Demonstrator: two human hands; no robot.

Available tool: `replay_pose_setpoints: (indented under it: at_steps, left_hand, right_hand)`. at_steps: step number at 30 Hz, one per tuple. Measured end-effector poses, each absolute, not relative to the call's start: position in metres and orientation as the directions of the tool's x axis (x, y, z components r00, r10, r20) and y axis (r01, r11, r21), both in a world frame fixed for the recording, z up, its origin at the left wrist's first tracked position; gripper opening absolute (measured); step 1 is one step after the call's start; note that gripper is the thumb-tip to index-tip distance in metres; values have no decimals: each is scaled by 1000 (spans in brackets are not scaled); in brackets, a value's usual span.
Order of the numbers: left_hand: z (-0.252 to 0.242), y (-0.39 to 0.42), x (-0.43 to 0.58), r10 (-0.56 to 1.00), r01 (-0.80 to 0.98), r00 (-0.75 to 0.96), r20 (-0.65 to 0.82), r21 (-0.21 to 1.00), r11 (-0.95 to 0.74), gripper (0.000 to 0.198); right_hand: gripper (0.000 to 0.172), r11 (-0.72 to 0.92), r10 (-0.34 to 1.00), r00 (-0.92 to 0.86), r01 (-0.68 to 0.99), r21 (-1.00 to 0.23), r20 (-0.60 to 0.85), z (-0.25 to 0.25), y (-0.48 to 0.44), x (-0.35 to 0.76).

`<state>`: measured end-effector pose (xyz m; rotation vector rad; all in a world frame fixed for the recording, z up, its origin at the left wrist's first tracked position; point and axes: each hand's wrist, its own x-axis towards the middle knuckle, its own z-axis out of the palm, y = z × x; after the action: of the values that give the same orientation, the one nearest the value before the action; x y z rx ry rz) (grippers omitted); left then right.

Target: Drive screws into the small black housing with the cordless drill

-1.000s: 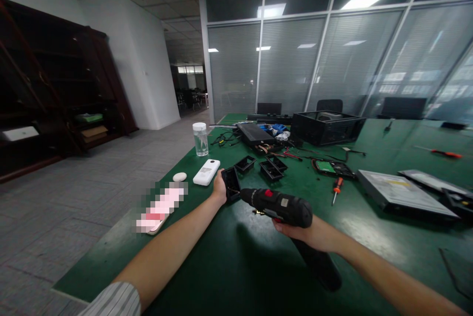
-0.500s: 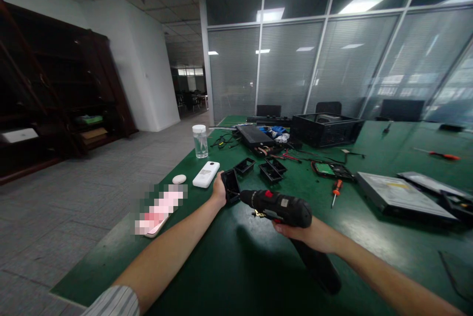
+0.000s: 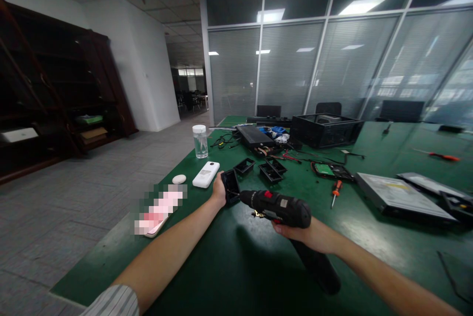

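My left hand (image 3: pixel 219 192) is closed around the left side of a small black plastic frame (image 3: pixel 230 184), tilted up with its hollow side facing the drill. In my right hand (image 3: pixel 303 233) is a black cordless drill (image 3: pixel 279 206), gripped by its handle and pointing left. Its bit reaches into the hollow of the frame; the exact contact point is too small to make out. Small brass-coloured pieces (image 3: pixel 259 214) lie on the green table (image 3: pixel 207 276), partly hidden by the drill. More black frames (image 3: pixel 271 172) sit just beyond my left hand.
To the left are a white device (image 3: pixel 206 174), a white oval object (image 3: pixel 179 179), a blurred pink phone-like item (image 3: pixel 162 210) and a clear jar (image 3: pixel 201 143). An orange screwdriver (image 3: pixel 336 189) and a metal drive (image 3: pixel 402 200) lie right. A black computer case (image 3: pixel 327 131) stands behind.
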<state>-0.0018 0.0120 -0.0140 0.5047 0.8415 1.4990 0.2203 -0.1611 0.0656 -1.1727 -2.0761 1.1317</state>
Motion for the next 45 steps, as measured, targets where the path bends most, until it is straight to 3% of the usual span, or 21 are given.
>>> replay_pose_setpoints:
  at_steps: [45]
  left_hand:
    - [-10, 8, -1, 980, -666, -92, -175, 742, 70, 29]
  right_hand:
    - [27, 289, 879, -475, 460, -839, 42, 64, -163, 221]
